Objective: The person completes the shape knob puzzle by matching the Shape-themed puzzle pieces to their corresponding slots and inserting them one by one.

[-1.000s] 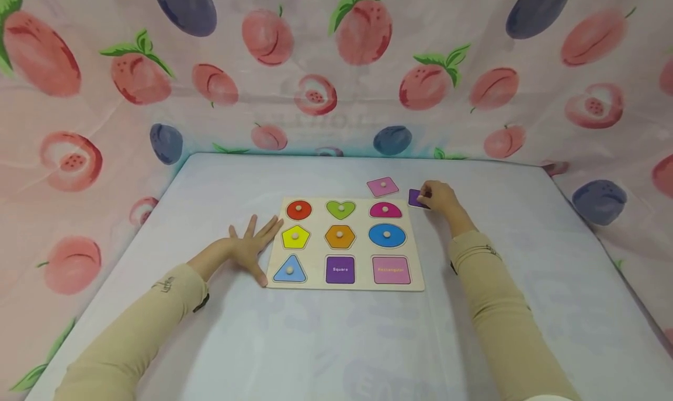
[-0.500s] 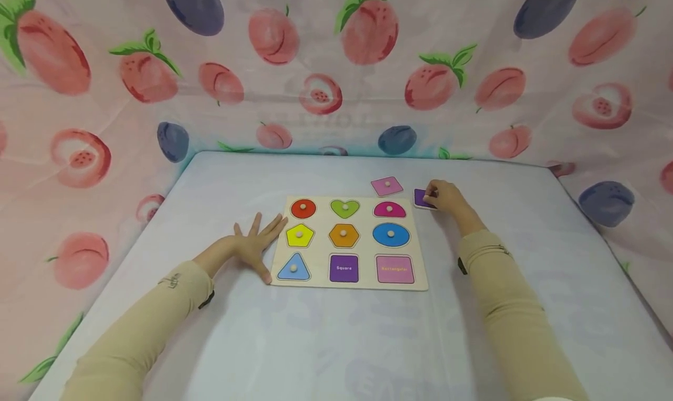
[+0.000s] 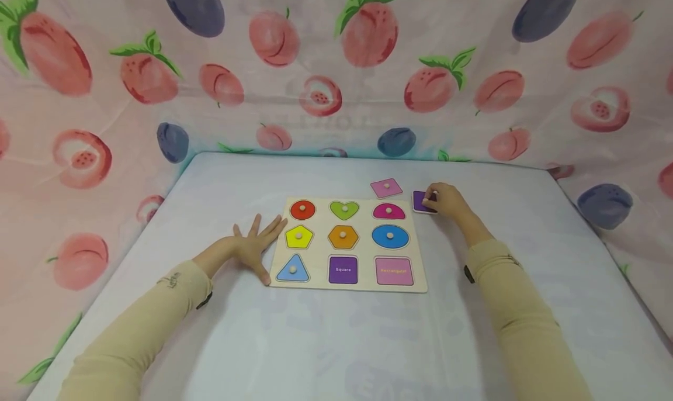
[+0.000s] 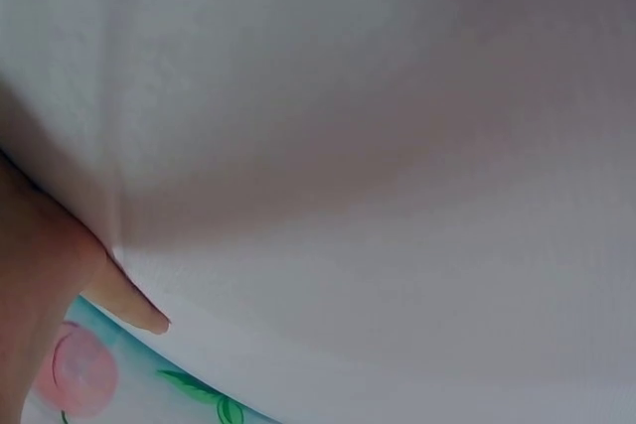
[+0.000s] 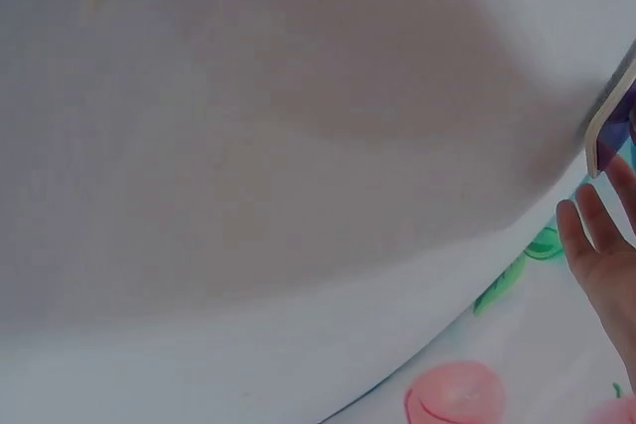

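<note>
A wooden shape puzzle board (image 3: 315, 220) lies mid-table in the head view. My left hand (image 3: 253, 250) has its fingers spread, with thumb and fingertips at the board's left edge. Beyond the board's far right corner, my right hand (image 3: 446, 201) pinches a purple square puzzle piece (image 3: 419, 201) from above, hiding its knob and right part. A corner of this purple piece (image 5: 613, 131) shows at the right wrist view's edge, beside the other fingers (image 5: 591, 215). In the board's near row are a bare purple recess marked Square (image 3: 343, 277) and a bare pink rectangular recess (image 3: 394, 279).
A pink knobbed piece (image 3: 382, 189) lies on the white tabletop behind the board. Several knobbed shapes sit in the board, including a red circle (image 3: 297, 212), a green heart (image 3: 338, 213) and a blue oval (image 3: 381, 241). A fruit-print cloth (image 3: 363, 109) hangs behind the table.
The right forearm has swung slightly outward to the right. The purple piece has turned a little in the right hand's pinch, close to the same spot. The left hand stays at the board.
</note>
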The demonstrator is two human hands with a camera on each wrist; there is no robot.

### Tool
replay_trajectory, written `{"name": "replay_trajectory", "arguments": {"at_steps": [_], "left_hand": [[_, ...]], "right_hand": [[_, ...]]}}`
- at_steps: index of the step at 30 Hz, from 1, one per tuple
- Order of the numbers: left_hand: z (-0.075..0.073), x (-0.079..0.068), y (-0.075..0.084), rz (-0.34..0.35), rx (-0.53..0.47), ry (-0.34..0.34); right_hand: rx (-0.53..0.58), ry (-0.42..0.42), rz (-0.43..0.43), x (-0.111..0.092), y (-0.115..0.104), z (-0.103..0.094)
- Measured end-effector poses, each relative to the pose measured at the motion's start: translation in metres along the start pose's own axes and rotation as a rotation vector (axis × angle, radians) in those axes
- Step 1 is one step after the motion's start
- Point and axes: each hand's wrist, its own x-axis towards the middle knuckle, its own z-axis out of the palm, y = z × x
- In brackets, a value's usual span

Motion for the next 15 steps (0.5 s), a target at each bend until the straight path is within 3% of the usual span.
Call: {"name": "replay_trajectory", "arguments": {"at_steps": [15], "left_hand": [[0.000, -0.001, -0.001, 0.025, 0.003, -0.004]], "right_hand": [[0.003, 0.034, -0.148, -0.012, -0.014, -0.005]]}}
